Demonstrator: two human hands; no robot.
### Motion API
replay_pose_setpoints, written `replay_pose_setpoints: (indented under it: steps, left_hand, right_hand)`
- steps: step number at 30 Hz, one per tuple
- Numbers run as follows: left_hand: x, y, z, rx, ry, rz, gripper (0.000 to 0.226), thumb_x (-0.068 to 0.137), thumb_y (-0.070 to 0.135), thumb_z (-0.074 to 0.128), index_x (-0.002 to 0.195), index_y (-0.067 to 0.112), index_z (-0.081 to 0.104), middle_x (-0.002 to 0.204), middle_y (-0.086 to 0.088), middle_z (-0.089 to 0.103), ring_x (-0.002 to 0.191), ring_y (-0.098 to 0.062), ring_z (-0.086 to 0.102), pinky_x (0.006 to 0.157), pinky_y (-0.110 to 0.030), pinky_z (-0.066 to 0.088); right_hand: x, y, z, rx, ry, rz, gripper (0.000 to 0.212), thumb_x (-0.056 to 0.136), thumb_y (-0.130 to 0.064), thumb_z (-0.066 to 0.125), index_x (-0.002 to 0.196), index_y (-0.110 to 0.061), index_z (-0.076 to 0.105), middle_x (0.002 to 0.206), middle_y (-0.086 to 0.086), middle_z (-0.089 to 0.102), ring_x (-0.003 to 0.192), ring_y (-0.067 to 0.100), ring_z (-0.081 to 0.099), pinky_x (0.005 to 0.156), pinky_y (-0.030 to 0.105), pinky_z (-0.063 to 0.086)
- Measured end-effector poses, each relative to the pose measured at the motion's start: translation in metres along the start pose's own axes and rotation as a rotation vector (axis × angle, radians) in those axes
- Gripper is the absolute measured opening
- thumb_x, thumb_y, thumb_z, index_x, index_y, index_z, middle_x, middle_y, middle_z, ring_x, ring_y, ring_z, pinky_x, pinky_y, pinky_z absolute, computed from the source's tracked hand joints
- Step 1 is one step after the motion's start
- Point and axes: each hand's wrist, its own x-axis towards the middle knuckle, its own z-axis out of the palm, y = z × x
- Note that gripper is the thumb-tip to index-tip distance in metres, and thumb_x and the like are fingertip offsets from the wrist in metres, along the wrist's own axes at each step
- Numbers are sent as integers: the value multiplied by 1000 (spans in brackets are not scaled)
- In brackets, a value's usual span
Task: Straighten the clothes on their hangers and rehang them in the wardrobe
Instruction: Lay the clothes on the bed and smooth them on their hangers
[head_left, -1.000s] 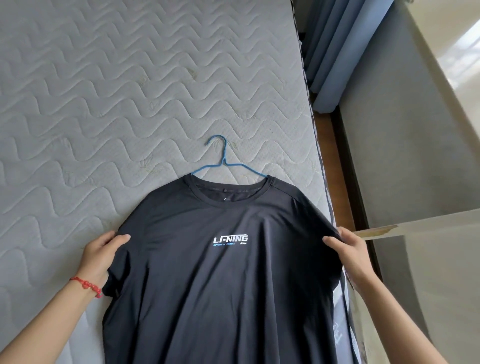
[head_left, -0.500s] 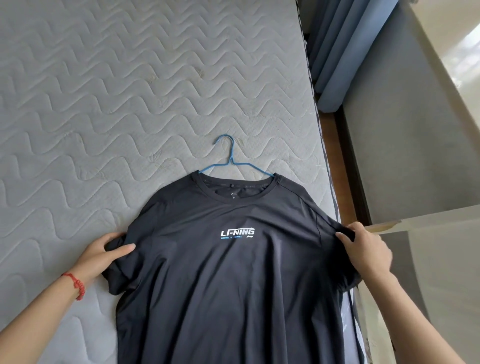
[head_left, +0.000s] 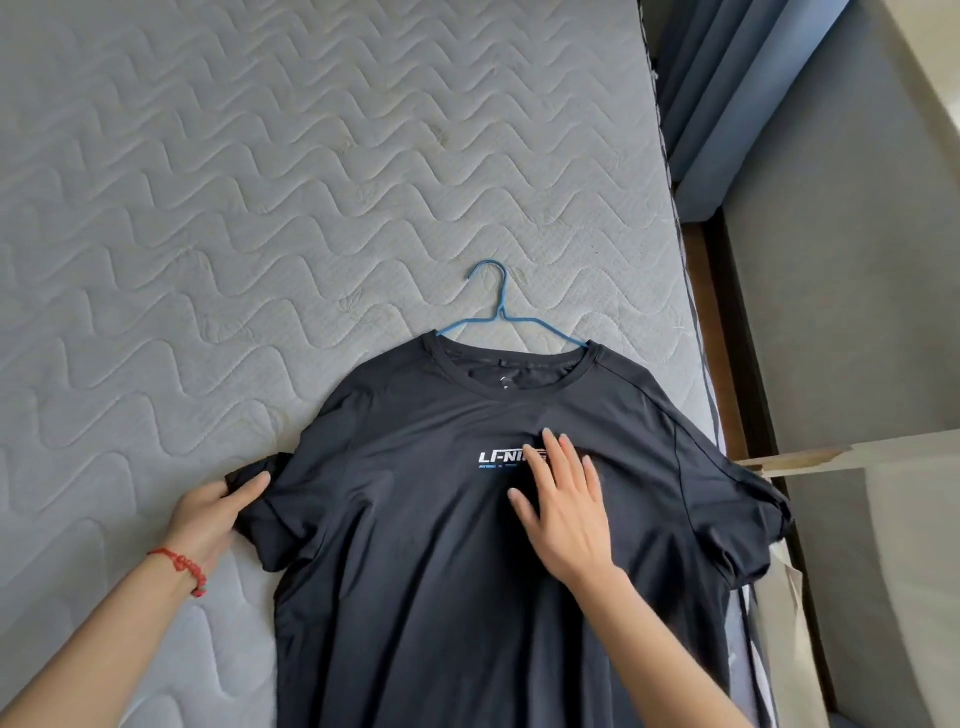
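Bare grey quilted mattress (head_left: 260, 182) with wavy stitching, blue curtain (head_left: 727, 78) at upper right, grey wall (head_left: 841, 291), strip of brown wooden floor (head_left: 698, 291) between, daylight at far right

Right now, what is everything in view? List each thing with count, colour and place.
Short-sleeved T-shirt with white chest lettering: one, black, flat on the mattress, on the hanger.
Thin wire hanger: one, blue, hook showing above the collar.
Quilted mattress: one, grey, under everything.
Curtain: one, blue, top right beside the bed.
Beaded string bracelet: one, red, on the left wrist.
Left hand: one, pinching the sleeve edge.
Right hand: one, flat on the chest, partly covering the lettering.
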Motion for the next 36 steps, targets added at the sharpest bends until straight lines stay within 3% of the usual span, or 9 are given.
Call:
replay_pose_setpoints:
  steps: [3, 6, 10, 13, 18, 21, 26, 31, 36]
  left_hand:
    - [4, 9, -14, 118, 289, 196, 30, 88, 18, 60, 108, -5, 62, 105, -13, 63, 96, -20, 54, 79, -22, 48]
    - [11, 7, -32, 160, 401, 221, 32, 87, 27, 60, 98, -3, 63, 86, -11, 62, 89, -21, 54, 80, -35, 44]
    - [12, -10, -44, 96, 243, -43, 32, 81, 45, 63, 82, 12, 62, 93, -11, 62, 91, -25, 59, 77, -37, 47]
    - [9, -13, -47, 19, 92, -160, 36, 82, 43, 64, 99, 11, 63, 98, -7, 64, 94, -23, 59, 85, -34, 46]
    - [8, -2, -51, -284, -22, -140, 18, 88, 9, 52, 95, 5, 69, 80, -7, 74, 74, -18, 71, 67, -25, 58]
    - [8, 4, -54, -473, -156, -88, 43, 83, -6, 32, 91, 8, 72, 87, -4, 75, 78, -16, 72, 70, -29, 58]
    - [8, 11, -59, -561, -292, -105, 23, 78, 22, 57, 85, 13, 76, 96, -5, 74, 86, -17, 72, 79, -34, 55]
    - [18, 23, -64, -486, -52, -43, 47, 93, 20, 42, 61, 18, 75, 65, 5, 73, 72, -12, 67, 68, -25, 53]
    - [28, 30, -82, -290, 258, 147, 19, 94, 18, 50, 79, 10, 60, 65, 3, 70, 69, -14, 62, 52, -17, 54]
  right_hand:
    - [-4, -3, 15, -36, -51, 29, 58, 87, -51, 35, 136, -21, 43, 149, 5, 38, 137, 19, 20, 112, 33, 4]
    - [-3, -3, 16, -72, -53, 28, 58, 88, -51, 32, 137, -20, 41, 149, 6, 38, 137, 20, 20, 112, 32, -1]
    - [-4, -6, 13, -76, -89, 56, 61, 93, -55, 17, 138, -20, 38, 149, 7, 37, 138, 20, 20, 113, 32, -2]
    - [-3, -8, 12, -71, -103, 64, 66, 93, -56, 7, 138, -19, 39, 149, 7, 37, 137, 20, 20, 113, 31, -3]
    - [-4, -10, 11, -49, -90, 65, 70, 93, -57, 6, 137, -17, 42, 148, 8, 38, 137, 21, 21, 114, 29, -4]
    - [-4, -11, 11, -56, -93, 72, 70, 92, -57, 5, 137, -18, 42, 148, 8, 38, 137, 21, 21, 114, 28, -4]
    - [-5, -11, 11, -49, -89, 70, 69, 93, -57, 6, 137, -18, 41, 148, 8, 39, 137, 21, 21, 113, 29, -3]
    - [-5, -10, 12, -57, -90, 71, 67, 92, -56, 5, 137, -19, 38, 148, 7, 38, 137, 21, 21, 113, 29, -2]
    - [-4, -10, 13, -57, -76, 69, 68, 92, -57, 5, 137, -18, 40, 148, 8, 38, 137, 21, 21, 113, 30, -1]
